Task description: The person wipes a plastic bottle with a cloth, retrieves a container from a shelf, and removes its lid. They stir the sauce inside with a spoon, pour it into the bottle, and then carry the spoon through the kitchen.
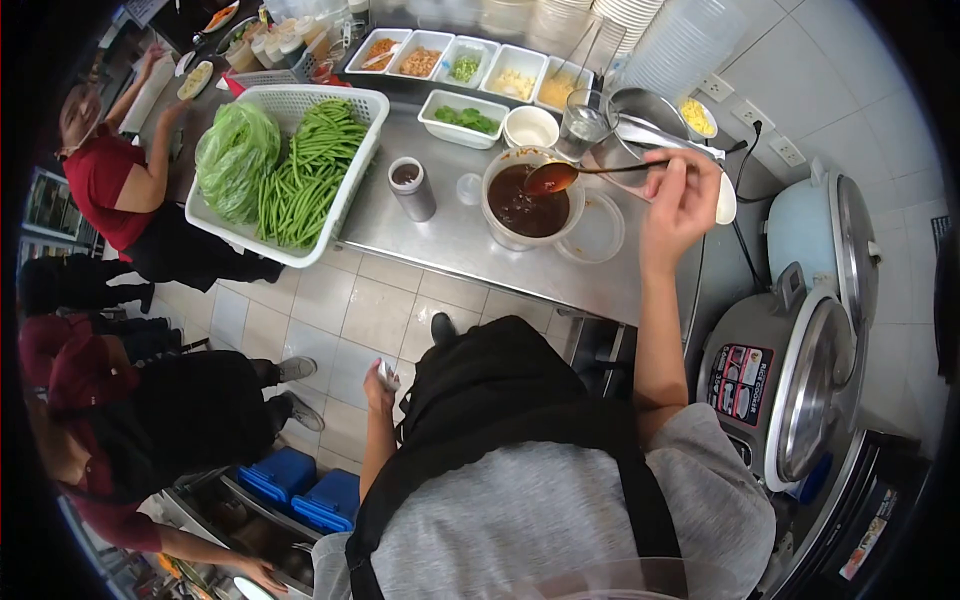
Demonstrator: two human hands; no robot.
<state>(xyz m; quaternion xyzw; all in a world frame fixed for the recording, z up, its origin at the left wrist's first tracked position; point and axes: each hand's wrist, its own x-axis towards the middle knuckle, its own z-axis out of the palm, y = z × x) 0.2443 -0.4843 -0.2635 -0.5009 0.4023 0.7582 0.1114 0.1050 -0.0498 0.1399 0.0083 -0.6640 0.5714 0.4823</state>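
My right hand (682,195) grips the dark handle of a spoon (550,179), its bowl coated in brown sauce. The spoon's bowl is over a round plastic tub (510,240) that holds dark brown sauce (525,208). Beside the tub lies a clear round lid (600,235). To its left are a small clear cap (468,188) and an uncapped squeeze bottle (414,195) with dark sauce inside. Down by my apron, my left hand (380,385) is closed around a small white thing (388,374) whose kind I cannot make out.
A white basket (345,235) of green beans and bagged greens sits left on the steel counter (400,250). Topping trays (465,62) line the back. Rice cookers (770,370) stand at right. Two co-workers (115,185) are at left; blue-lidded boxes (330,500) stand low behind.
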